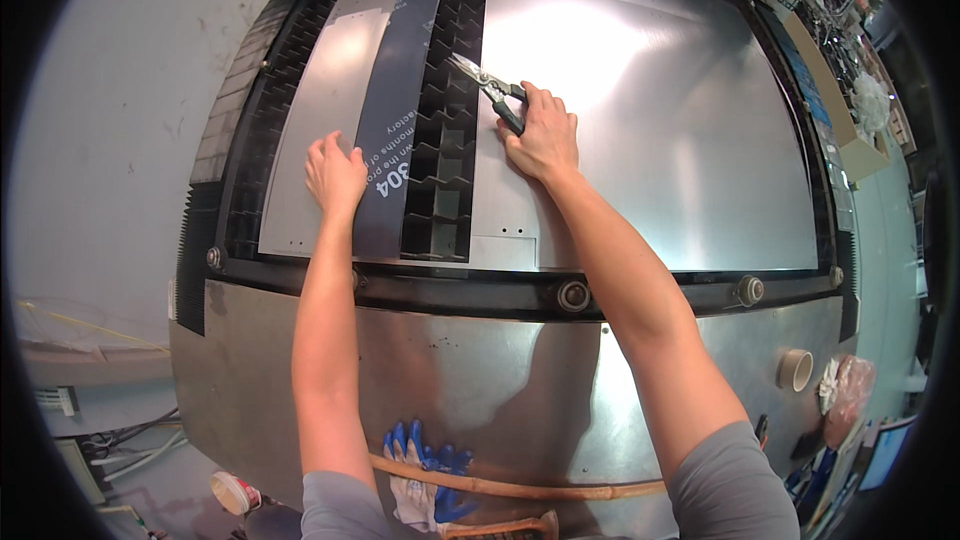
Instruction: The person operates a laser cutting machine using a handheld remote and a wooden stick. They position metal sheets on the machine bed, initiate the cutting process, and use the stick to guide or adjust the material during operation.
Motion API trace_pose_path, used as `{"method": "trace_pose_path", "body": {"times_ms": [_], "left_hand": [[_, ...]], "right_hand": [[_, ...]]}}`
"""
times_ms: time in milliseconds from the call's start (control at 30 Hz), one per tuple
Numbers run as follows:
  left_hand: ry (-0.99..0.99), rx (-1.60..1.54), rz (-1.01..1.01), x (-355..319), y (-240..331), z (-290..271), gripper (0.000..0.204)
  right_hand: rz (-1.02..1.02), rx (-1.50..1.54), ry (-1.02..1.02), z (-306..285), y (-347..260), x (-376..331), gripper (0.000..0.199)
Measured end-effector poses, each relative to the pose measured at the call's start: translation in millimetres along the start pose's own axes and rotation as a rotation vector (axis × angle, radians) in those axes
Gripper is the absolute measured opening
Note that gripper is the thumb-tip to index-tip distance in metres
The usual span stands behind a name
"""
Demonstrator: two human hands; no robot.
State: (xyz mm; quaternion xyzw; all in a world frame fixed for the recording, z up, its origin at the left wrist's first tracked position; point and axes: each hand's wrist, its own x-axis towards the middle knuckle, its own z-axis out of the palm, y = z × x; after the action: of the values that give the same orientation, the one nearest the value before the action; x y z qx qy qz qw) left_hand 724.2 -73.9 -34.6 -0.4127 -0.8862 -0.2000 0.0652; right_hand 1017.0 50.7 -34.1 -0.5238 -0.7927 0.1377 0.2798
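Note:
My right hand (545, 130) grips a pair of pliers (490, 86) with long silver jaws and dark handles. Their tips point up and left, above the dark slatted gap. Under that hand lies a wide shiny metal sheet (650, 170). My left hand (336, 175), its fingers bent and apart with nothing in them, is over a narrower bare metal strip (300, 180), by the edge of a strip covered in dark blue printed film (385, 110). Whether its fingertips touch the metal, I cannot tell.
Toothed support slats (445, 140) show in the gap between the sheets. Rollers (573, 296) line the bed's front edge. Nearer me are blue and white work gloves (425, 475), a wooden stick (520, 488) and a tape roll (796, 370). Cardboard boxes (835, 100) stand at right.

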Motion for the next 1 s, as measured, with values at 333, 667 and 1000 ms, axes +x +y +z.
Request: {"method": "trace_pose_path", "body": {"times_ms": [333, 667, 1000], "left_hand": [[0.164, -0.516, 0.251, -76.1, 60.2, -44.5, 0.032], [-0.284, -0.33, 0.293, -179.8, 124.9, -42.6, 0.043], [-0.326, -0.257, 0.229, -198.3, 144.6, -46.3, 0.067]], "right_hand": [[-0.001, -0.012, 0.031, 1.6, 1.6, 0.0, 0.073], [0.031, 0.011, 0.017, 2.3, 4.1, 2.1, 0.075], [0.051, 0.226, 0.062, -3.4, 7.6, 10.7, 0.067]]}}
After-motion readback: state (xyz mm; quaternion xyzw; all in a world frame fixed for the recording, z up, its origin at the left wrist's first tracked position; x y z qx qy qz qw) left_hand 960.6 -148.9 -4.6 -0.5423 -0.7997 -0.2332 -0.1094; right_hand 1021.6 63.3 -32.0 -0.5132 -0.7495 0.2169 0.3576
